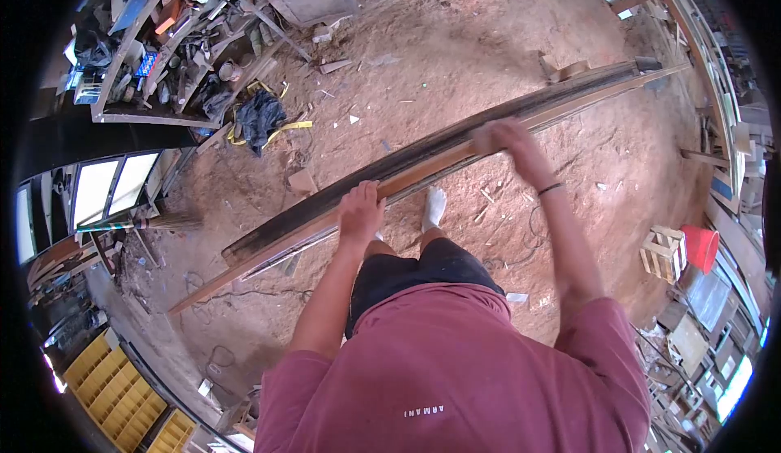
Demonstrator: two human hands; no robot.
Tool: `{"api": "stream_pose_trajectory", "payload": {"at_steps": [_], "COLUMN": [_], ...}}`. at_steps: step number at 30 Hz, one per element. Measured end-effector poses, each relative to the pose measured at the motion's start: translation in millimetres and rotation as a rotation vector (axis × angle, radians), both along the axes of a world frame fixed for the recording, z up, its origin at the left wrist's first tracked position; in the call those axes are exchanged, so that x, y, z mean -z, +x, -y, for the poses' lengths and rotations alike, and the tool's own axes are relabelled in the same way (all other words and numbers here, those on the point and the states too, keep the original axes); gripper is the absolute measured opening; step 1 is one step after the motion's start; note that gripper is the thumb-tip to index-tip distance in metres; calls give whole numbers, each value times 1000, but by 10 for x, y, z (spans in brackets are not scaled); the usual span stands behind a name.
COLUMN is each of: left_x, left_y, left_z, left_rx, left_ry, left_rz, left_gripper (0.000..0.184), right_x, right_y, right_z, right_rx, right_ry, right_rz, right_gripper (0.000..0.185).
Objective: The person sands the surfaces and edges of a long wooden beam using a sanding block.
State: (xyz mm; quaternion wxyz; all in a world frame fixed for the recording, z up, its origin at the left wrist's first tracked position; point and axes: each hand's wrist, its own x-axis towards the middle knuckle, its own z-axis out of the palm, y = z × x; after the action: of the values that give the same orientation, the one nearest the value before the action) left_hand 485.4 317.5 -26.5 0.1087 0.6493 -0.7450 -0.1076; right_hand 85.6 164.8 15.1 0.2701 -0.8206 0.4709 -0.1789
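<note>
The wooden strip (423, 171) runs from lower left to upper right, under the left hand (360, 211) and blurred right hand (506, 135), whose fingers' grip I cannot tell.

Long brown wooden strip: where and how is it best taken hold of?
Probably a two-handed grip, spaced either side of the middle of the brown wooden strip, coming from above on the wearer's side: it is long and narrow, with the dark beam along its far side.
</note>
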Motion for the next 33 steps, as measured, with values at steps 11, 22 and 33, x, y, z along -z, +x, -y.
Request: {"api": "stream_pose_trajectory", "payload": {"at_steps": [11,22,33], "left_x": [-12,-46,-21], "left_y": [24,36,46], "left_z": [-9,22,35], "left_rx": [21,49,45], "left_ry": [-21,-41,37], "left_rz": [27,23,-14], "left_gripper": [50,52,49], "right_x": [108,226,77], "right_y": [-392,28,872], "right_z": [166,-34,-494], "right_rx": [124,-23,-228], "right_ry": [-135,-80,-18], "right_rz": [-185,-47,214], "right_gripper": [43,50,39]}}
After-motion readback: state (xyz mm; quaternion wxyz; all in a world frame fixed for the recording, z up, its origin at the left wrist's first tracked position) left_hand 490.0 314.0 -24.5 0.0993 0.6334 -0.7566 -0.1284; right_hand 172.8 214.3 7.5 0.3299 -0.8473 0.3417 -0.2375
